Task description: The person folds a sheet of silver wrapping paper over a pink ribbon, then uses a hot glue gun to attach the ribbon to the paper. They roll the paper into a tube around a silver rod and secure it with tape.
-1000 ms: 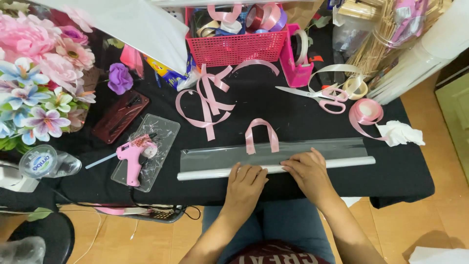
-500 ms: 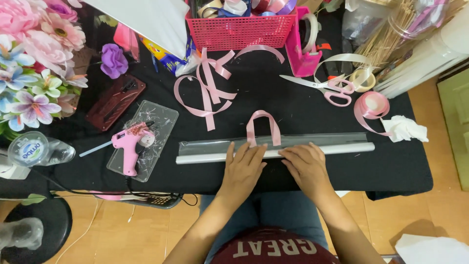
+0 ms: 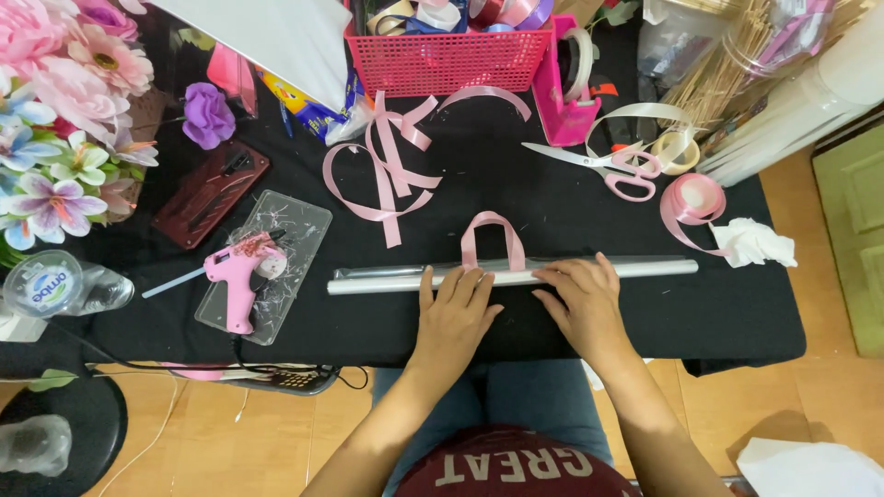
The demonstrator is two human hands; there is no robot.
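Both hands lie flat, palms down, on a long silver roll (image 3: 387, 282) that rests across the black table (image 3: 737, 313). The left hand (image 3: 453, 317) presses on the roll near its middle, fingers spread and open, not wrapped around anything. The right hand (image 3: 582, 302) is just beside it, also flat and open, with its fingertips on top of the roll. A small pink ribbon loop (image 3: 492, 239) touches the far side of the roll, right between the two hands. It looks like the rolling step, with the sheet being wound tight under the palms. A next move would need both hands to push evenly, so the roll stays straight and does not slip or bump the loop. Past the roll, farther from the person, lie loose pink ribbon strips (image 3: 387, 170), and behind those a red basket (image 3: 448, 61). Pink-handled scissors (image 3: 603, 164) and a pink ribbon spool (image 3: 692, 198) sit beyond the right end of the roll, with a crumpled white tissue (image 3: 753, 242) near that end. By the left end of the roll, a pink glue gun (image 3: 238, 276) rests on a clear tray (image 3: 299, 230). Fake flowers (image 3: 55, 110) are well apart on that side.
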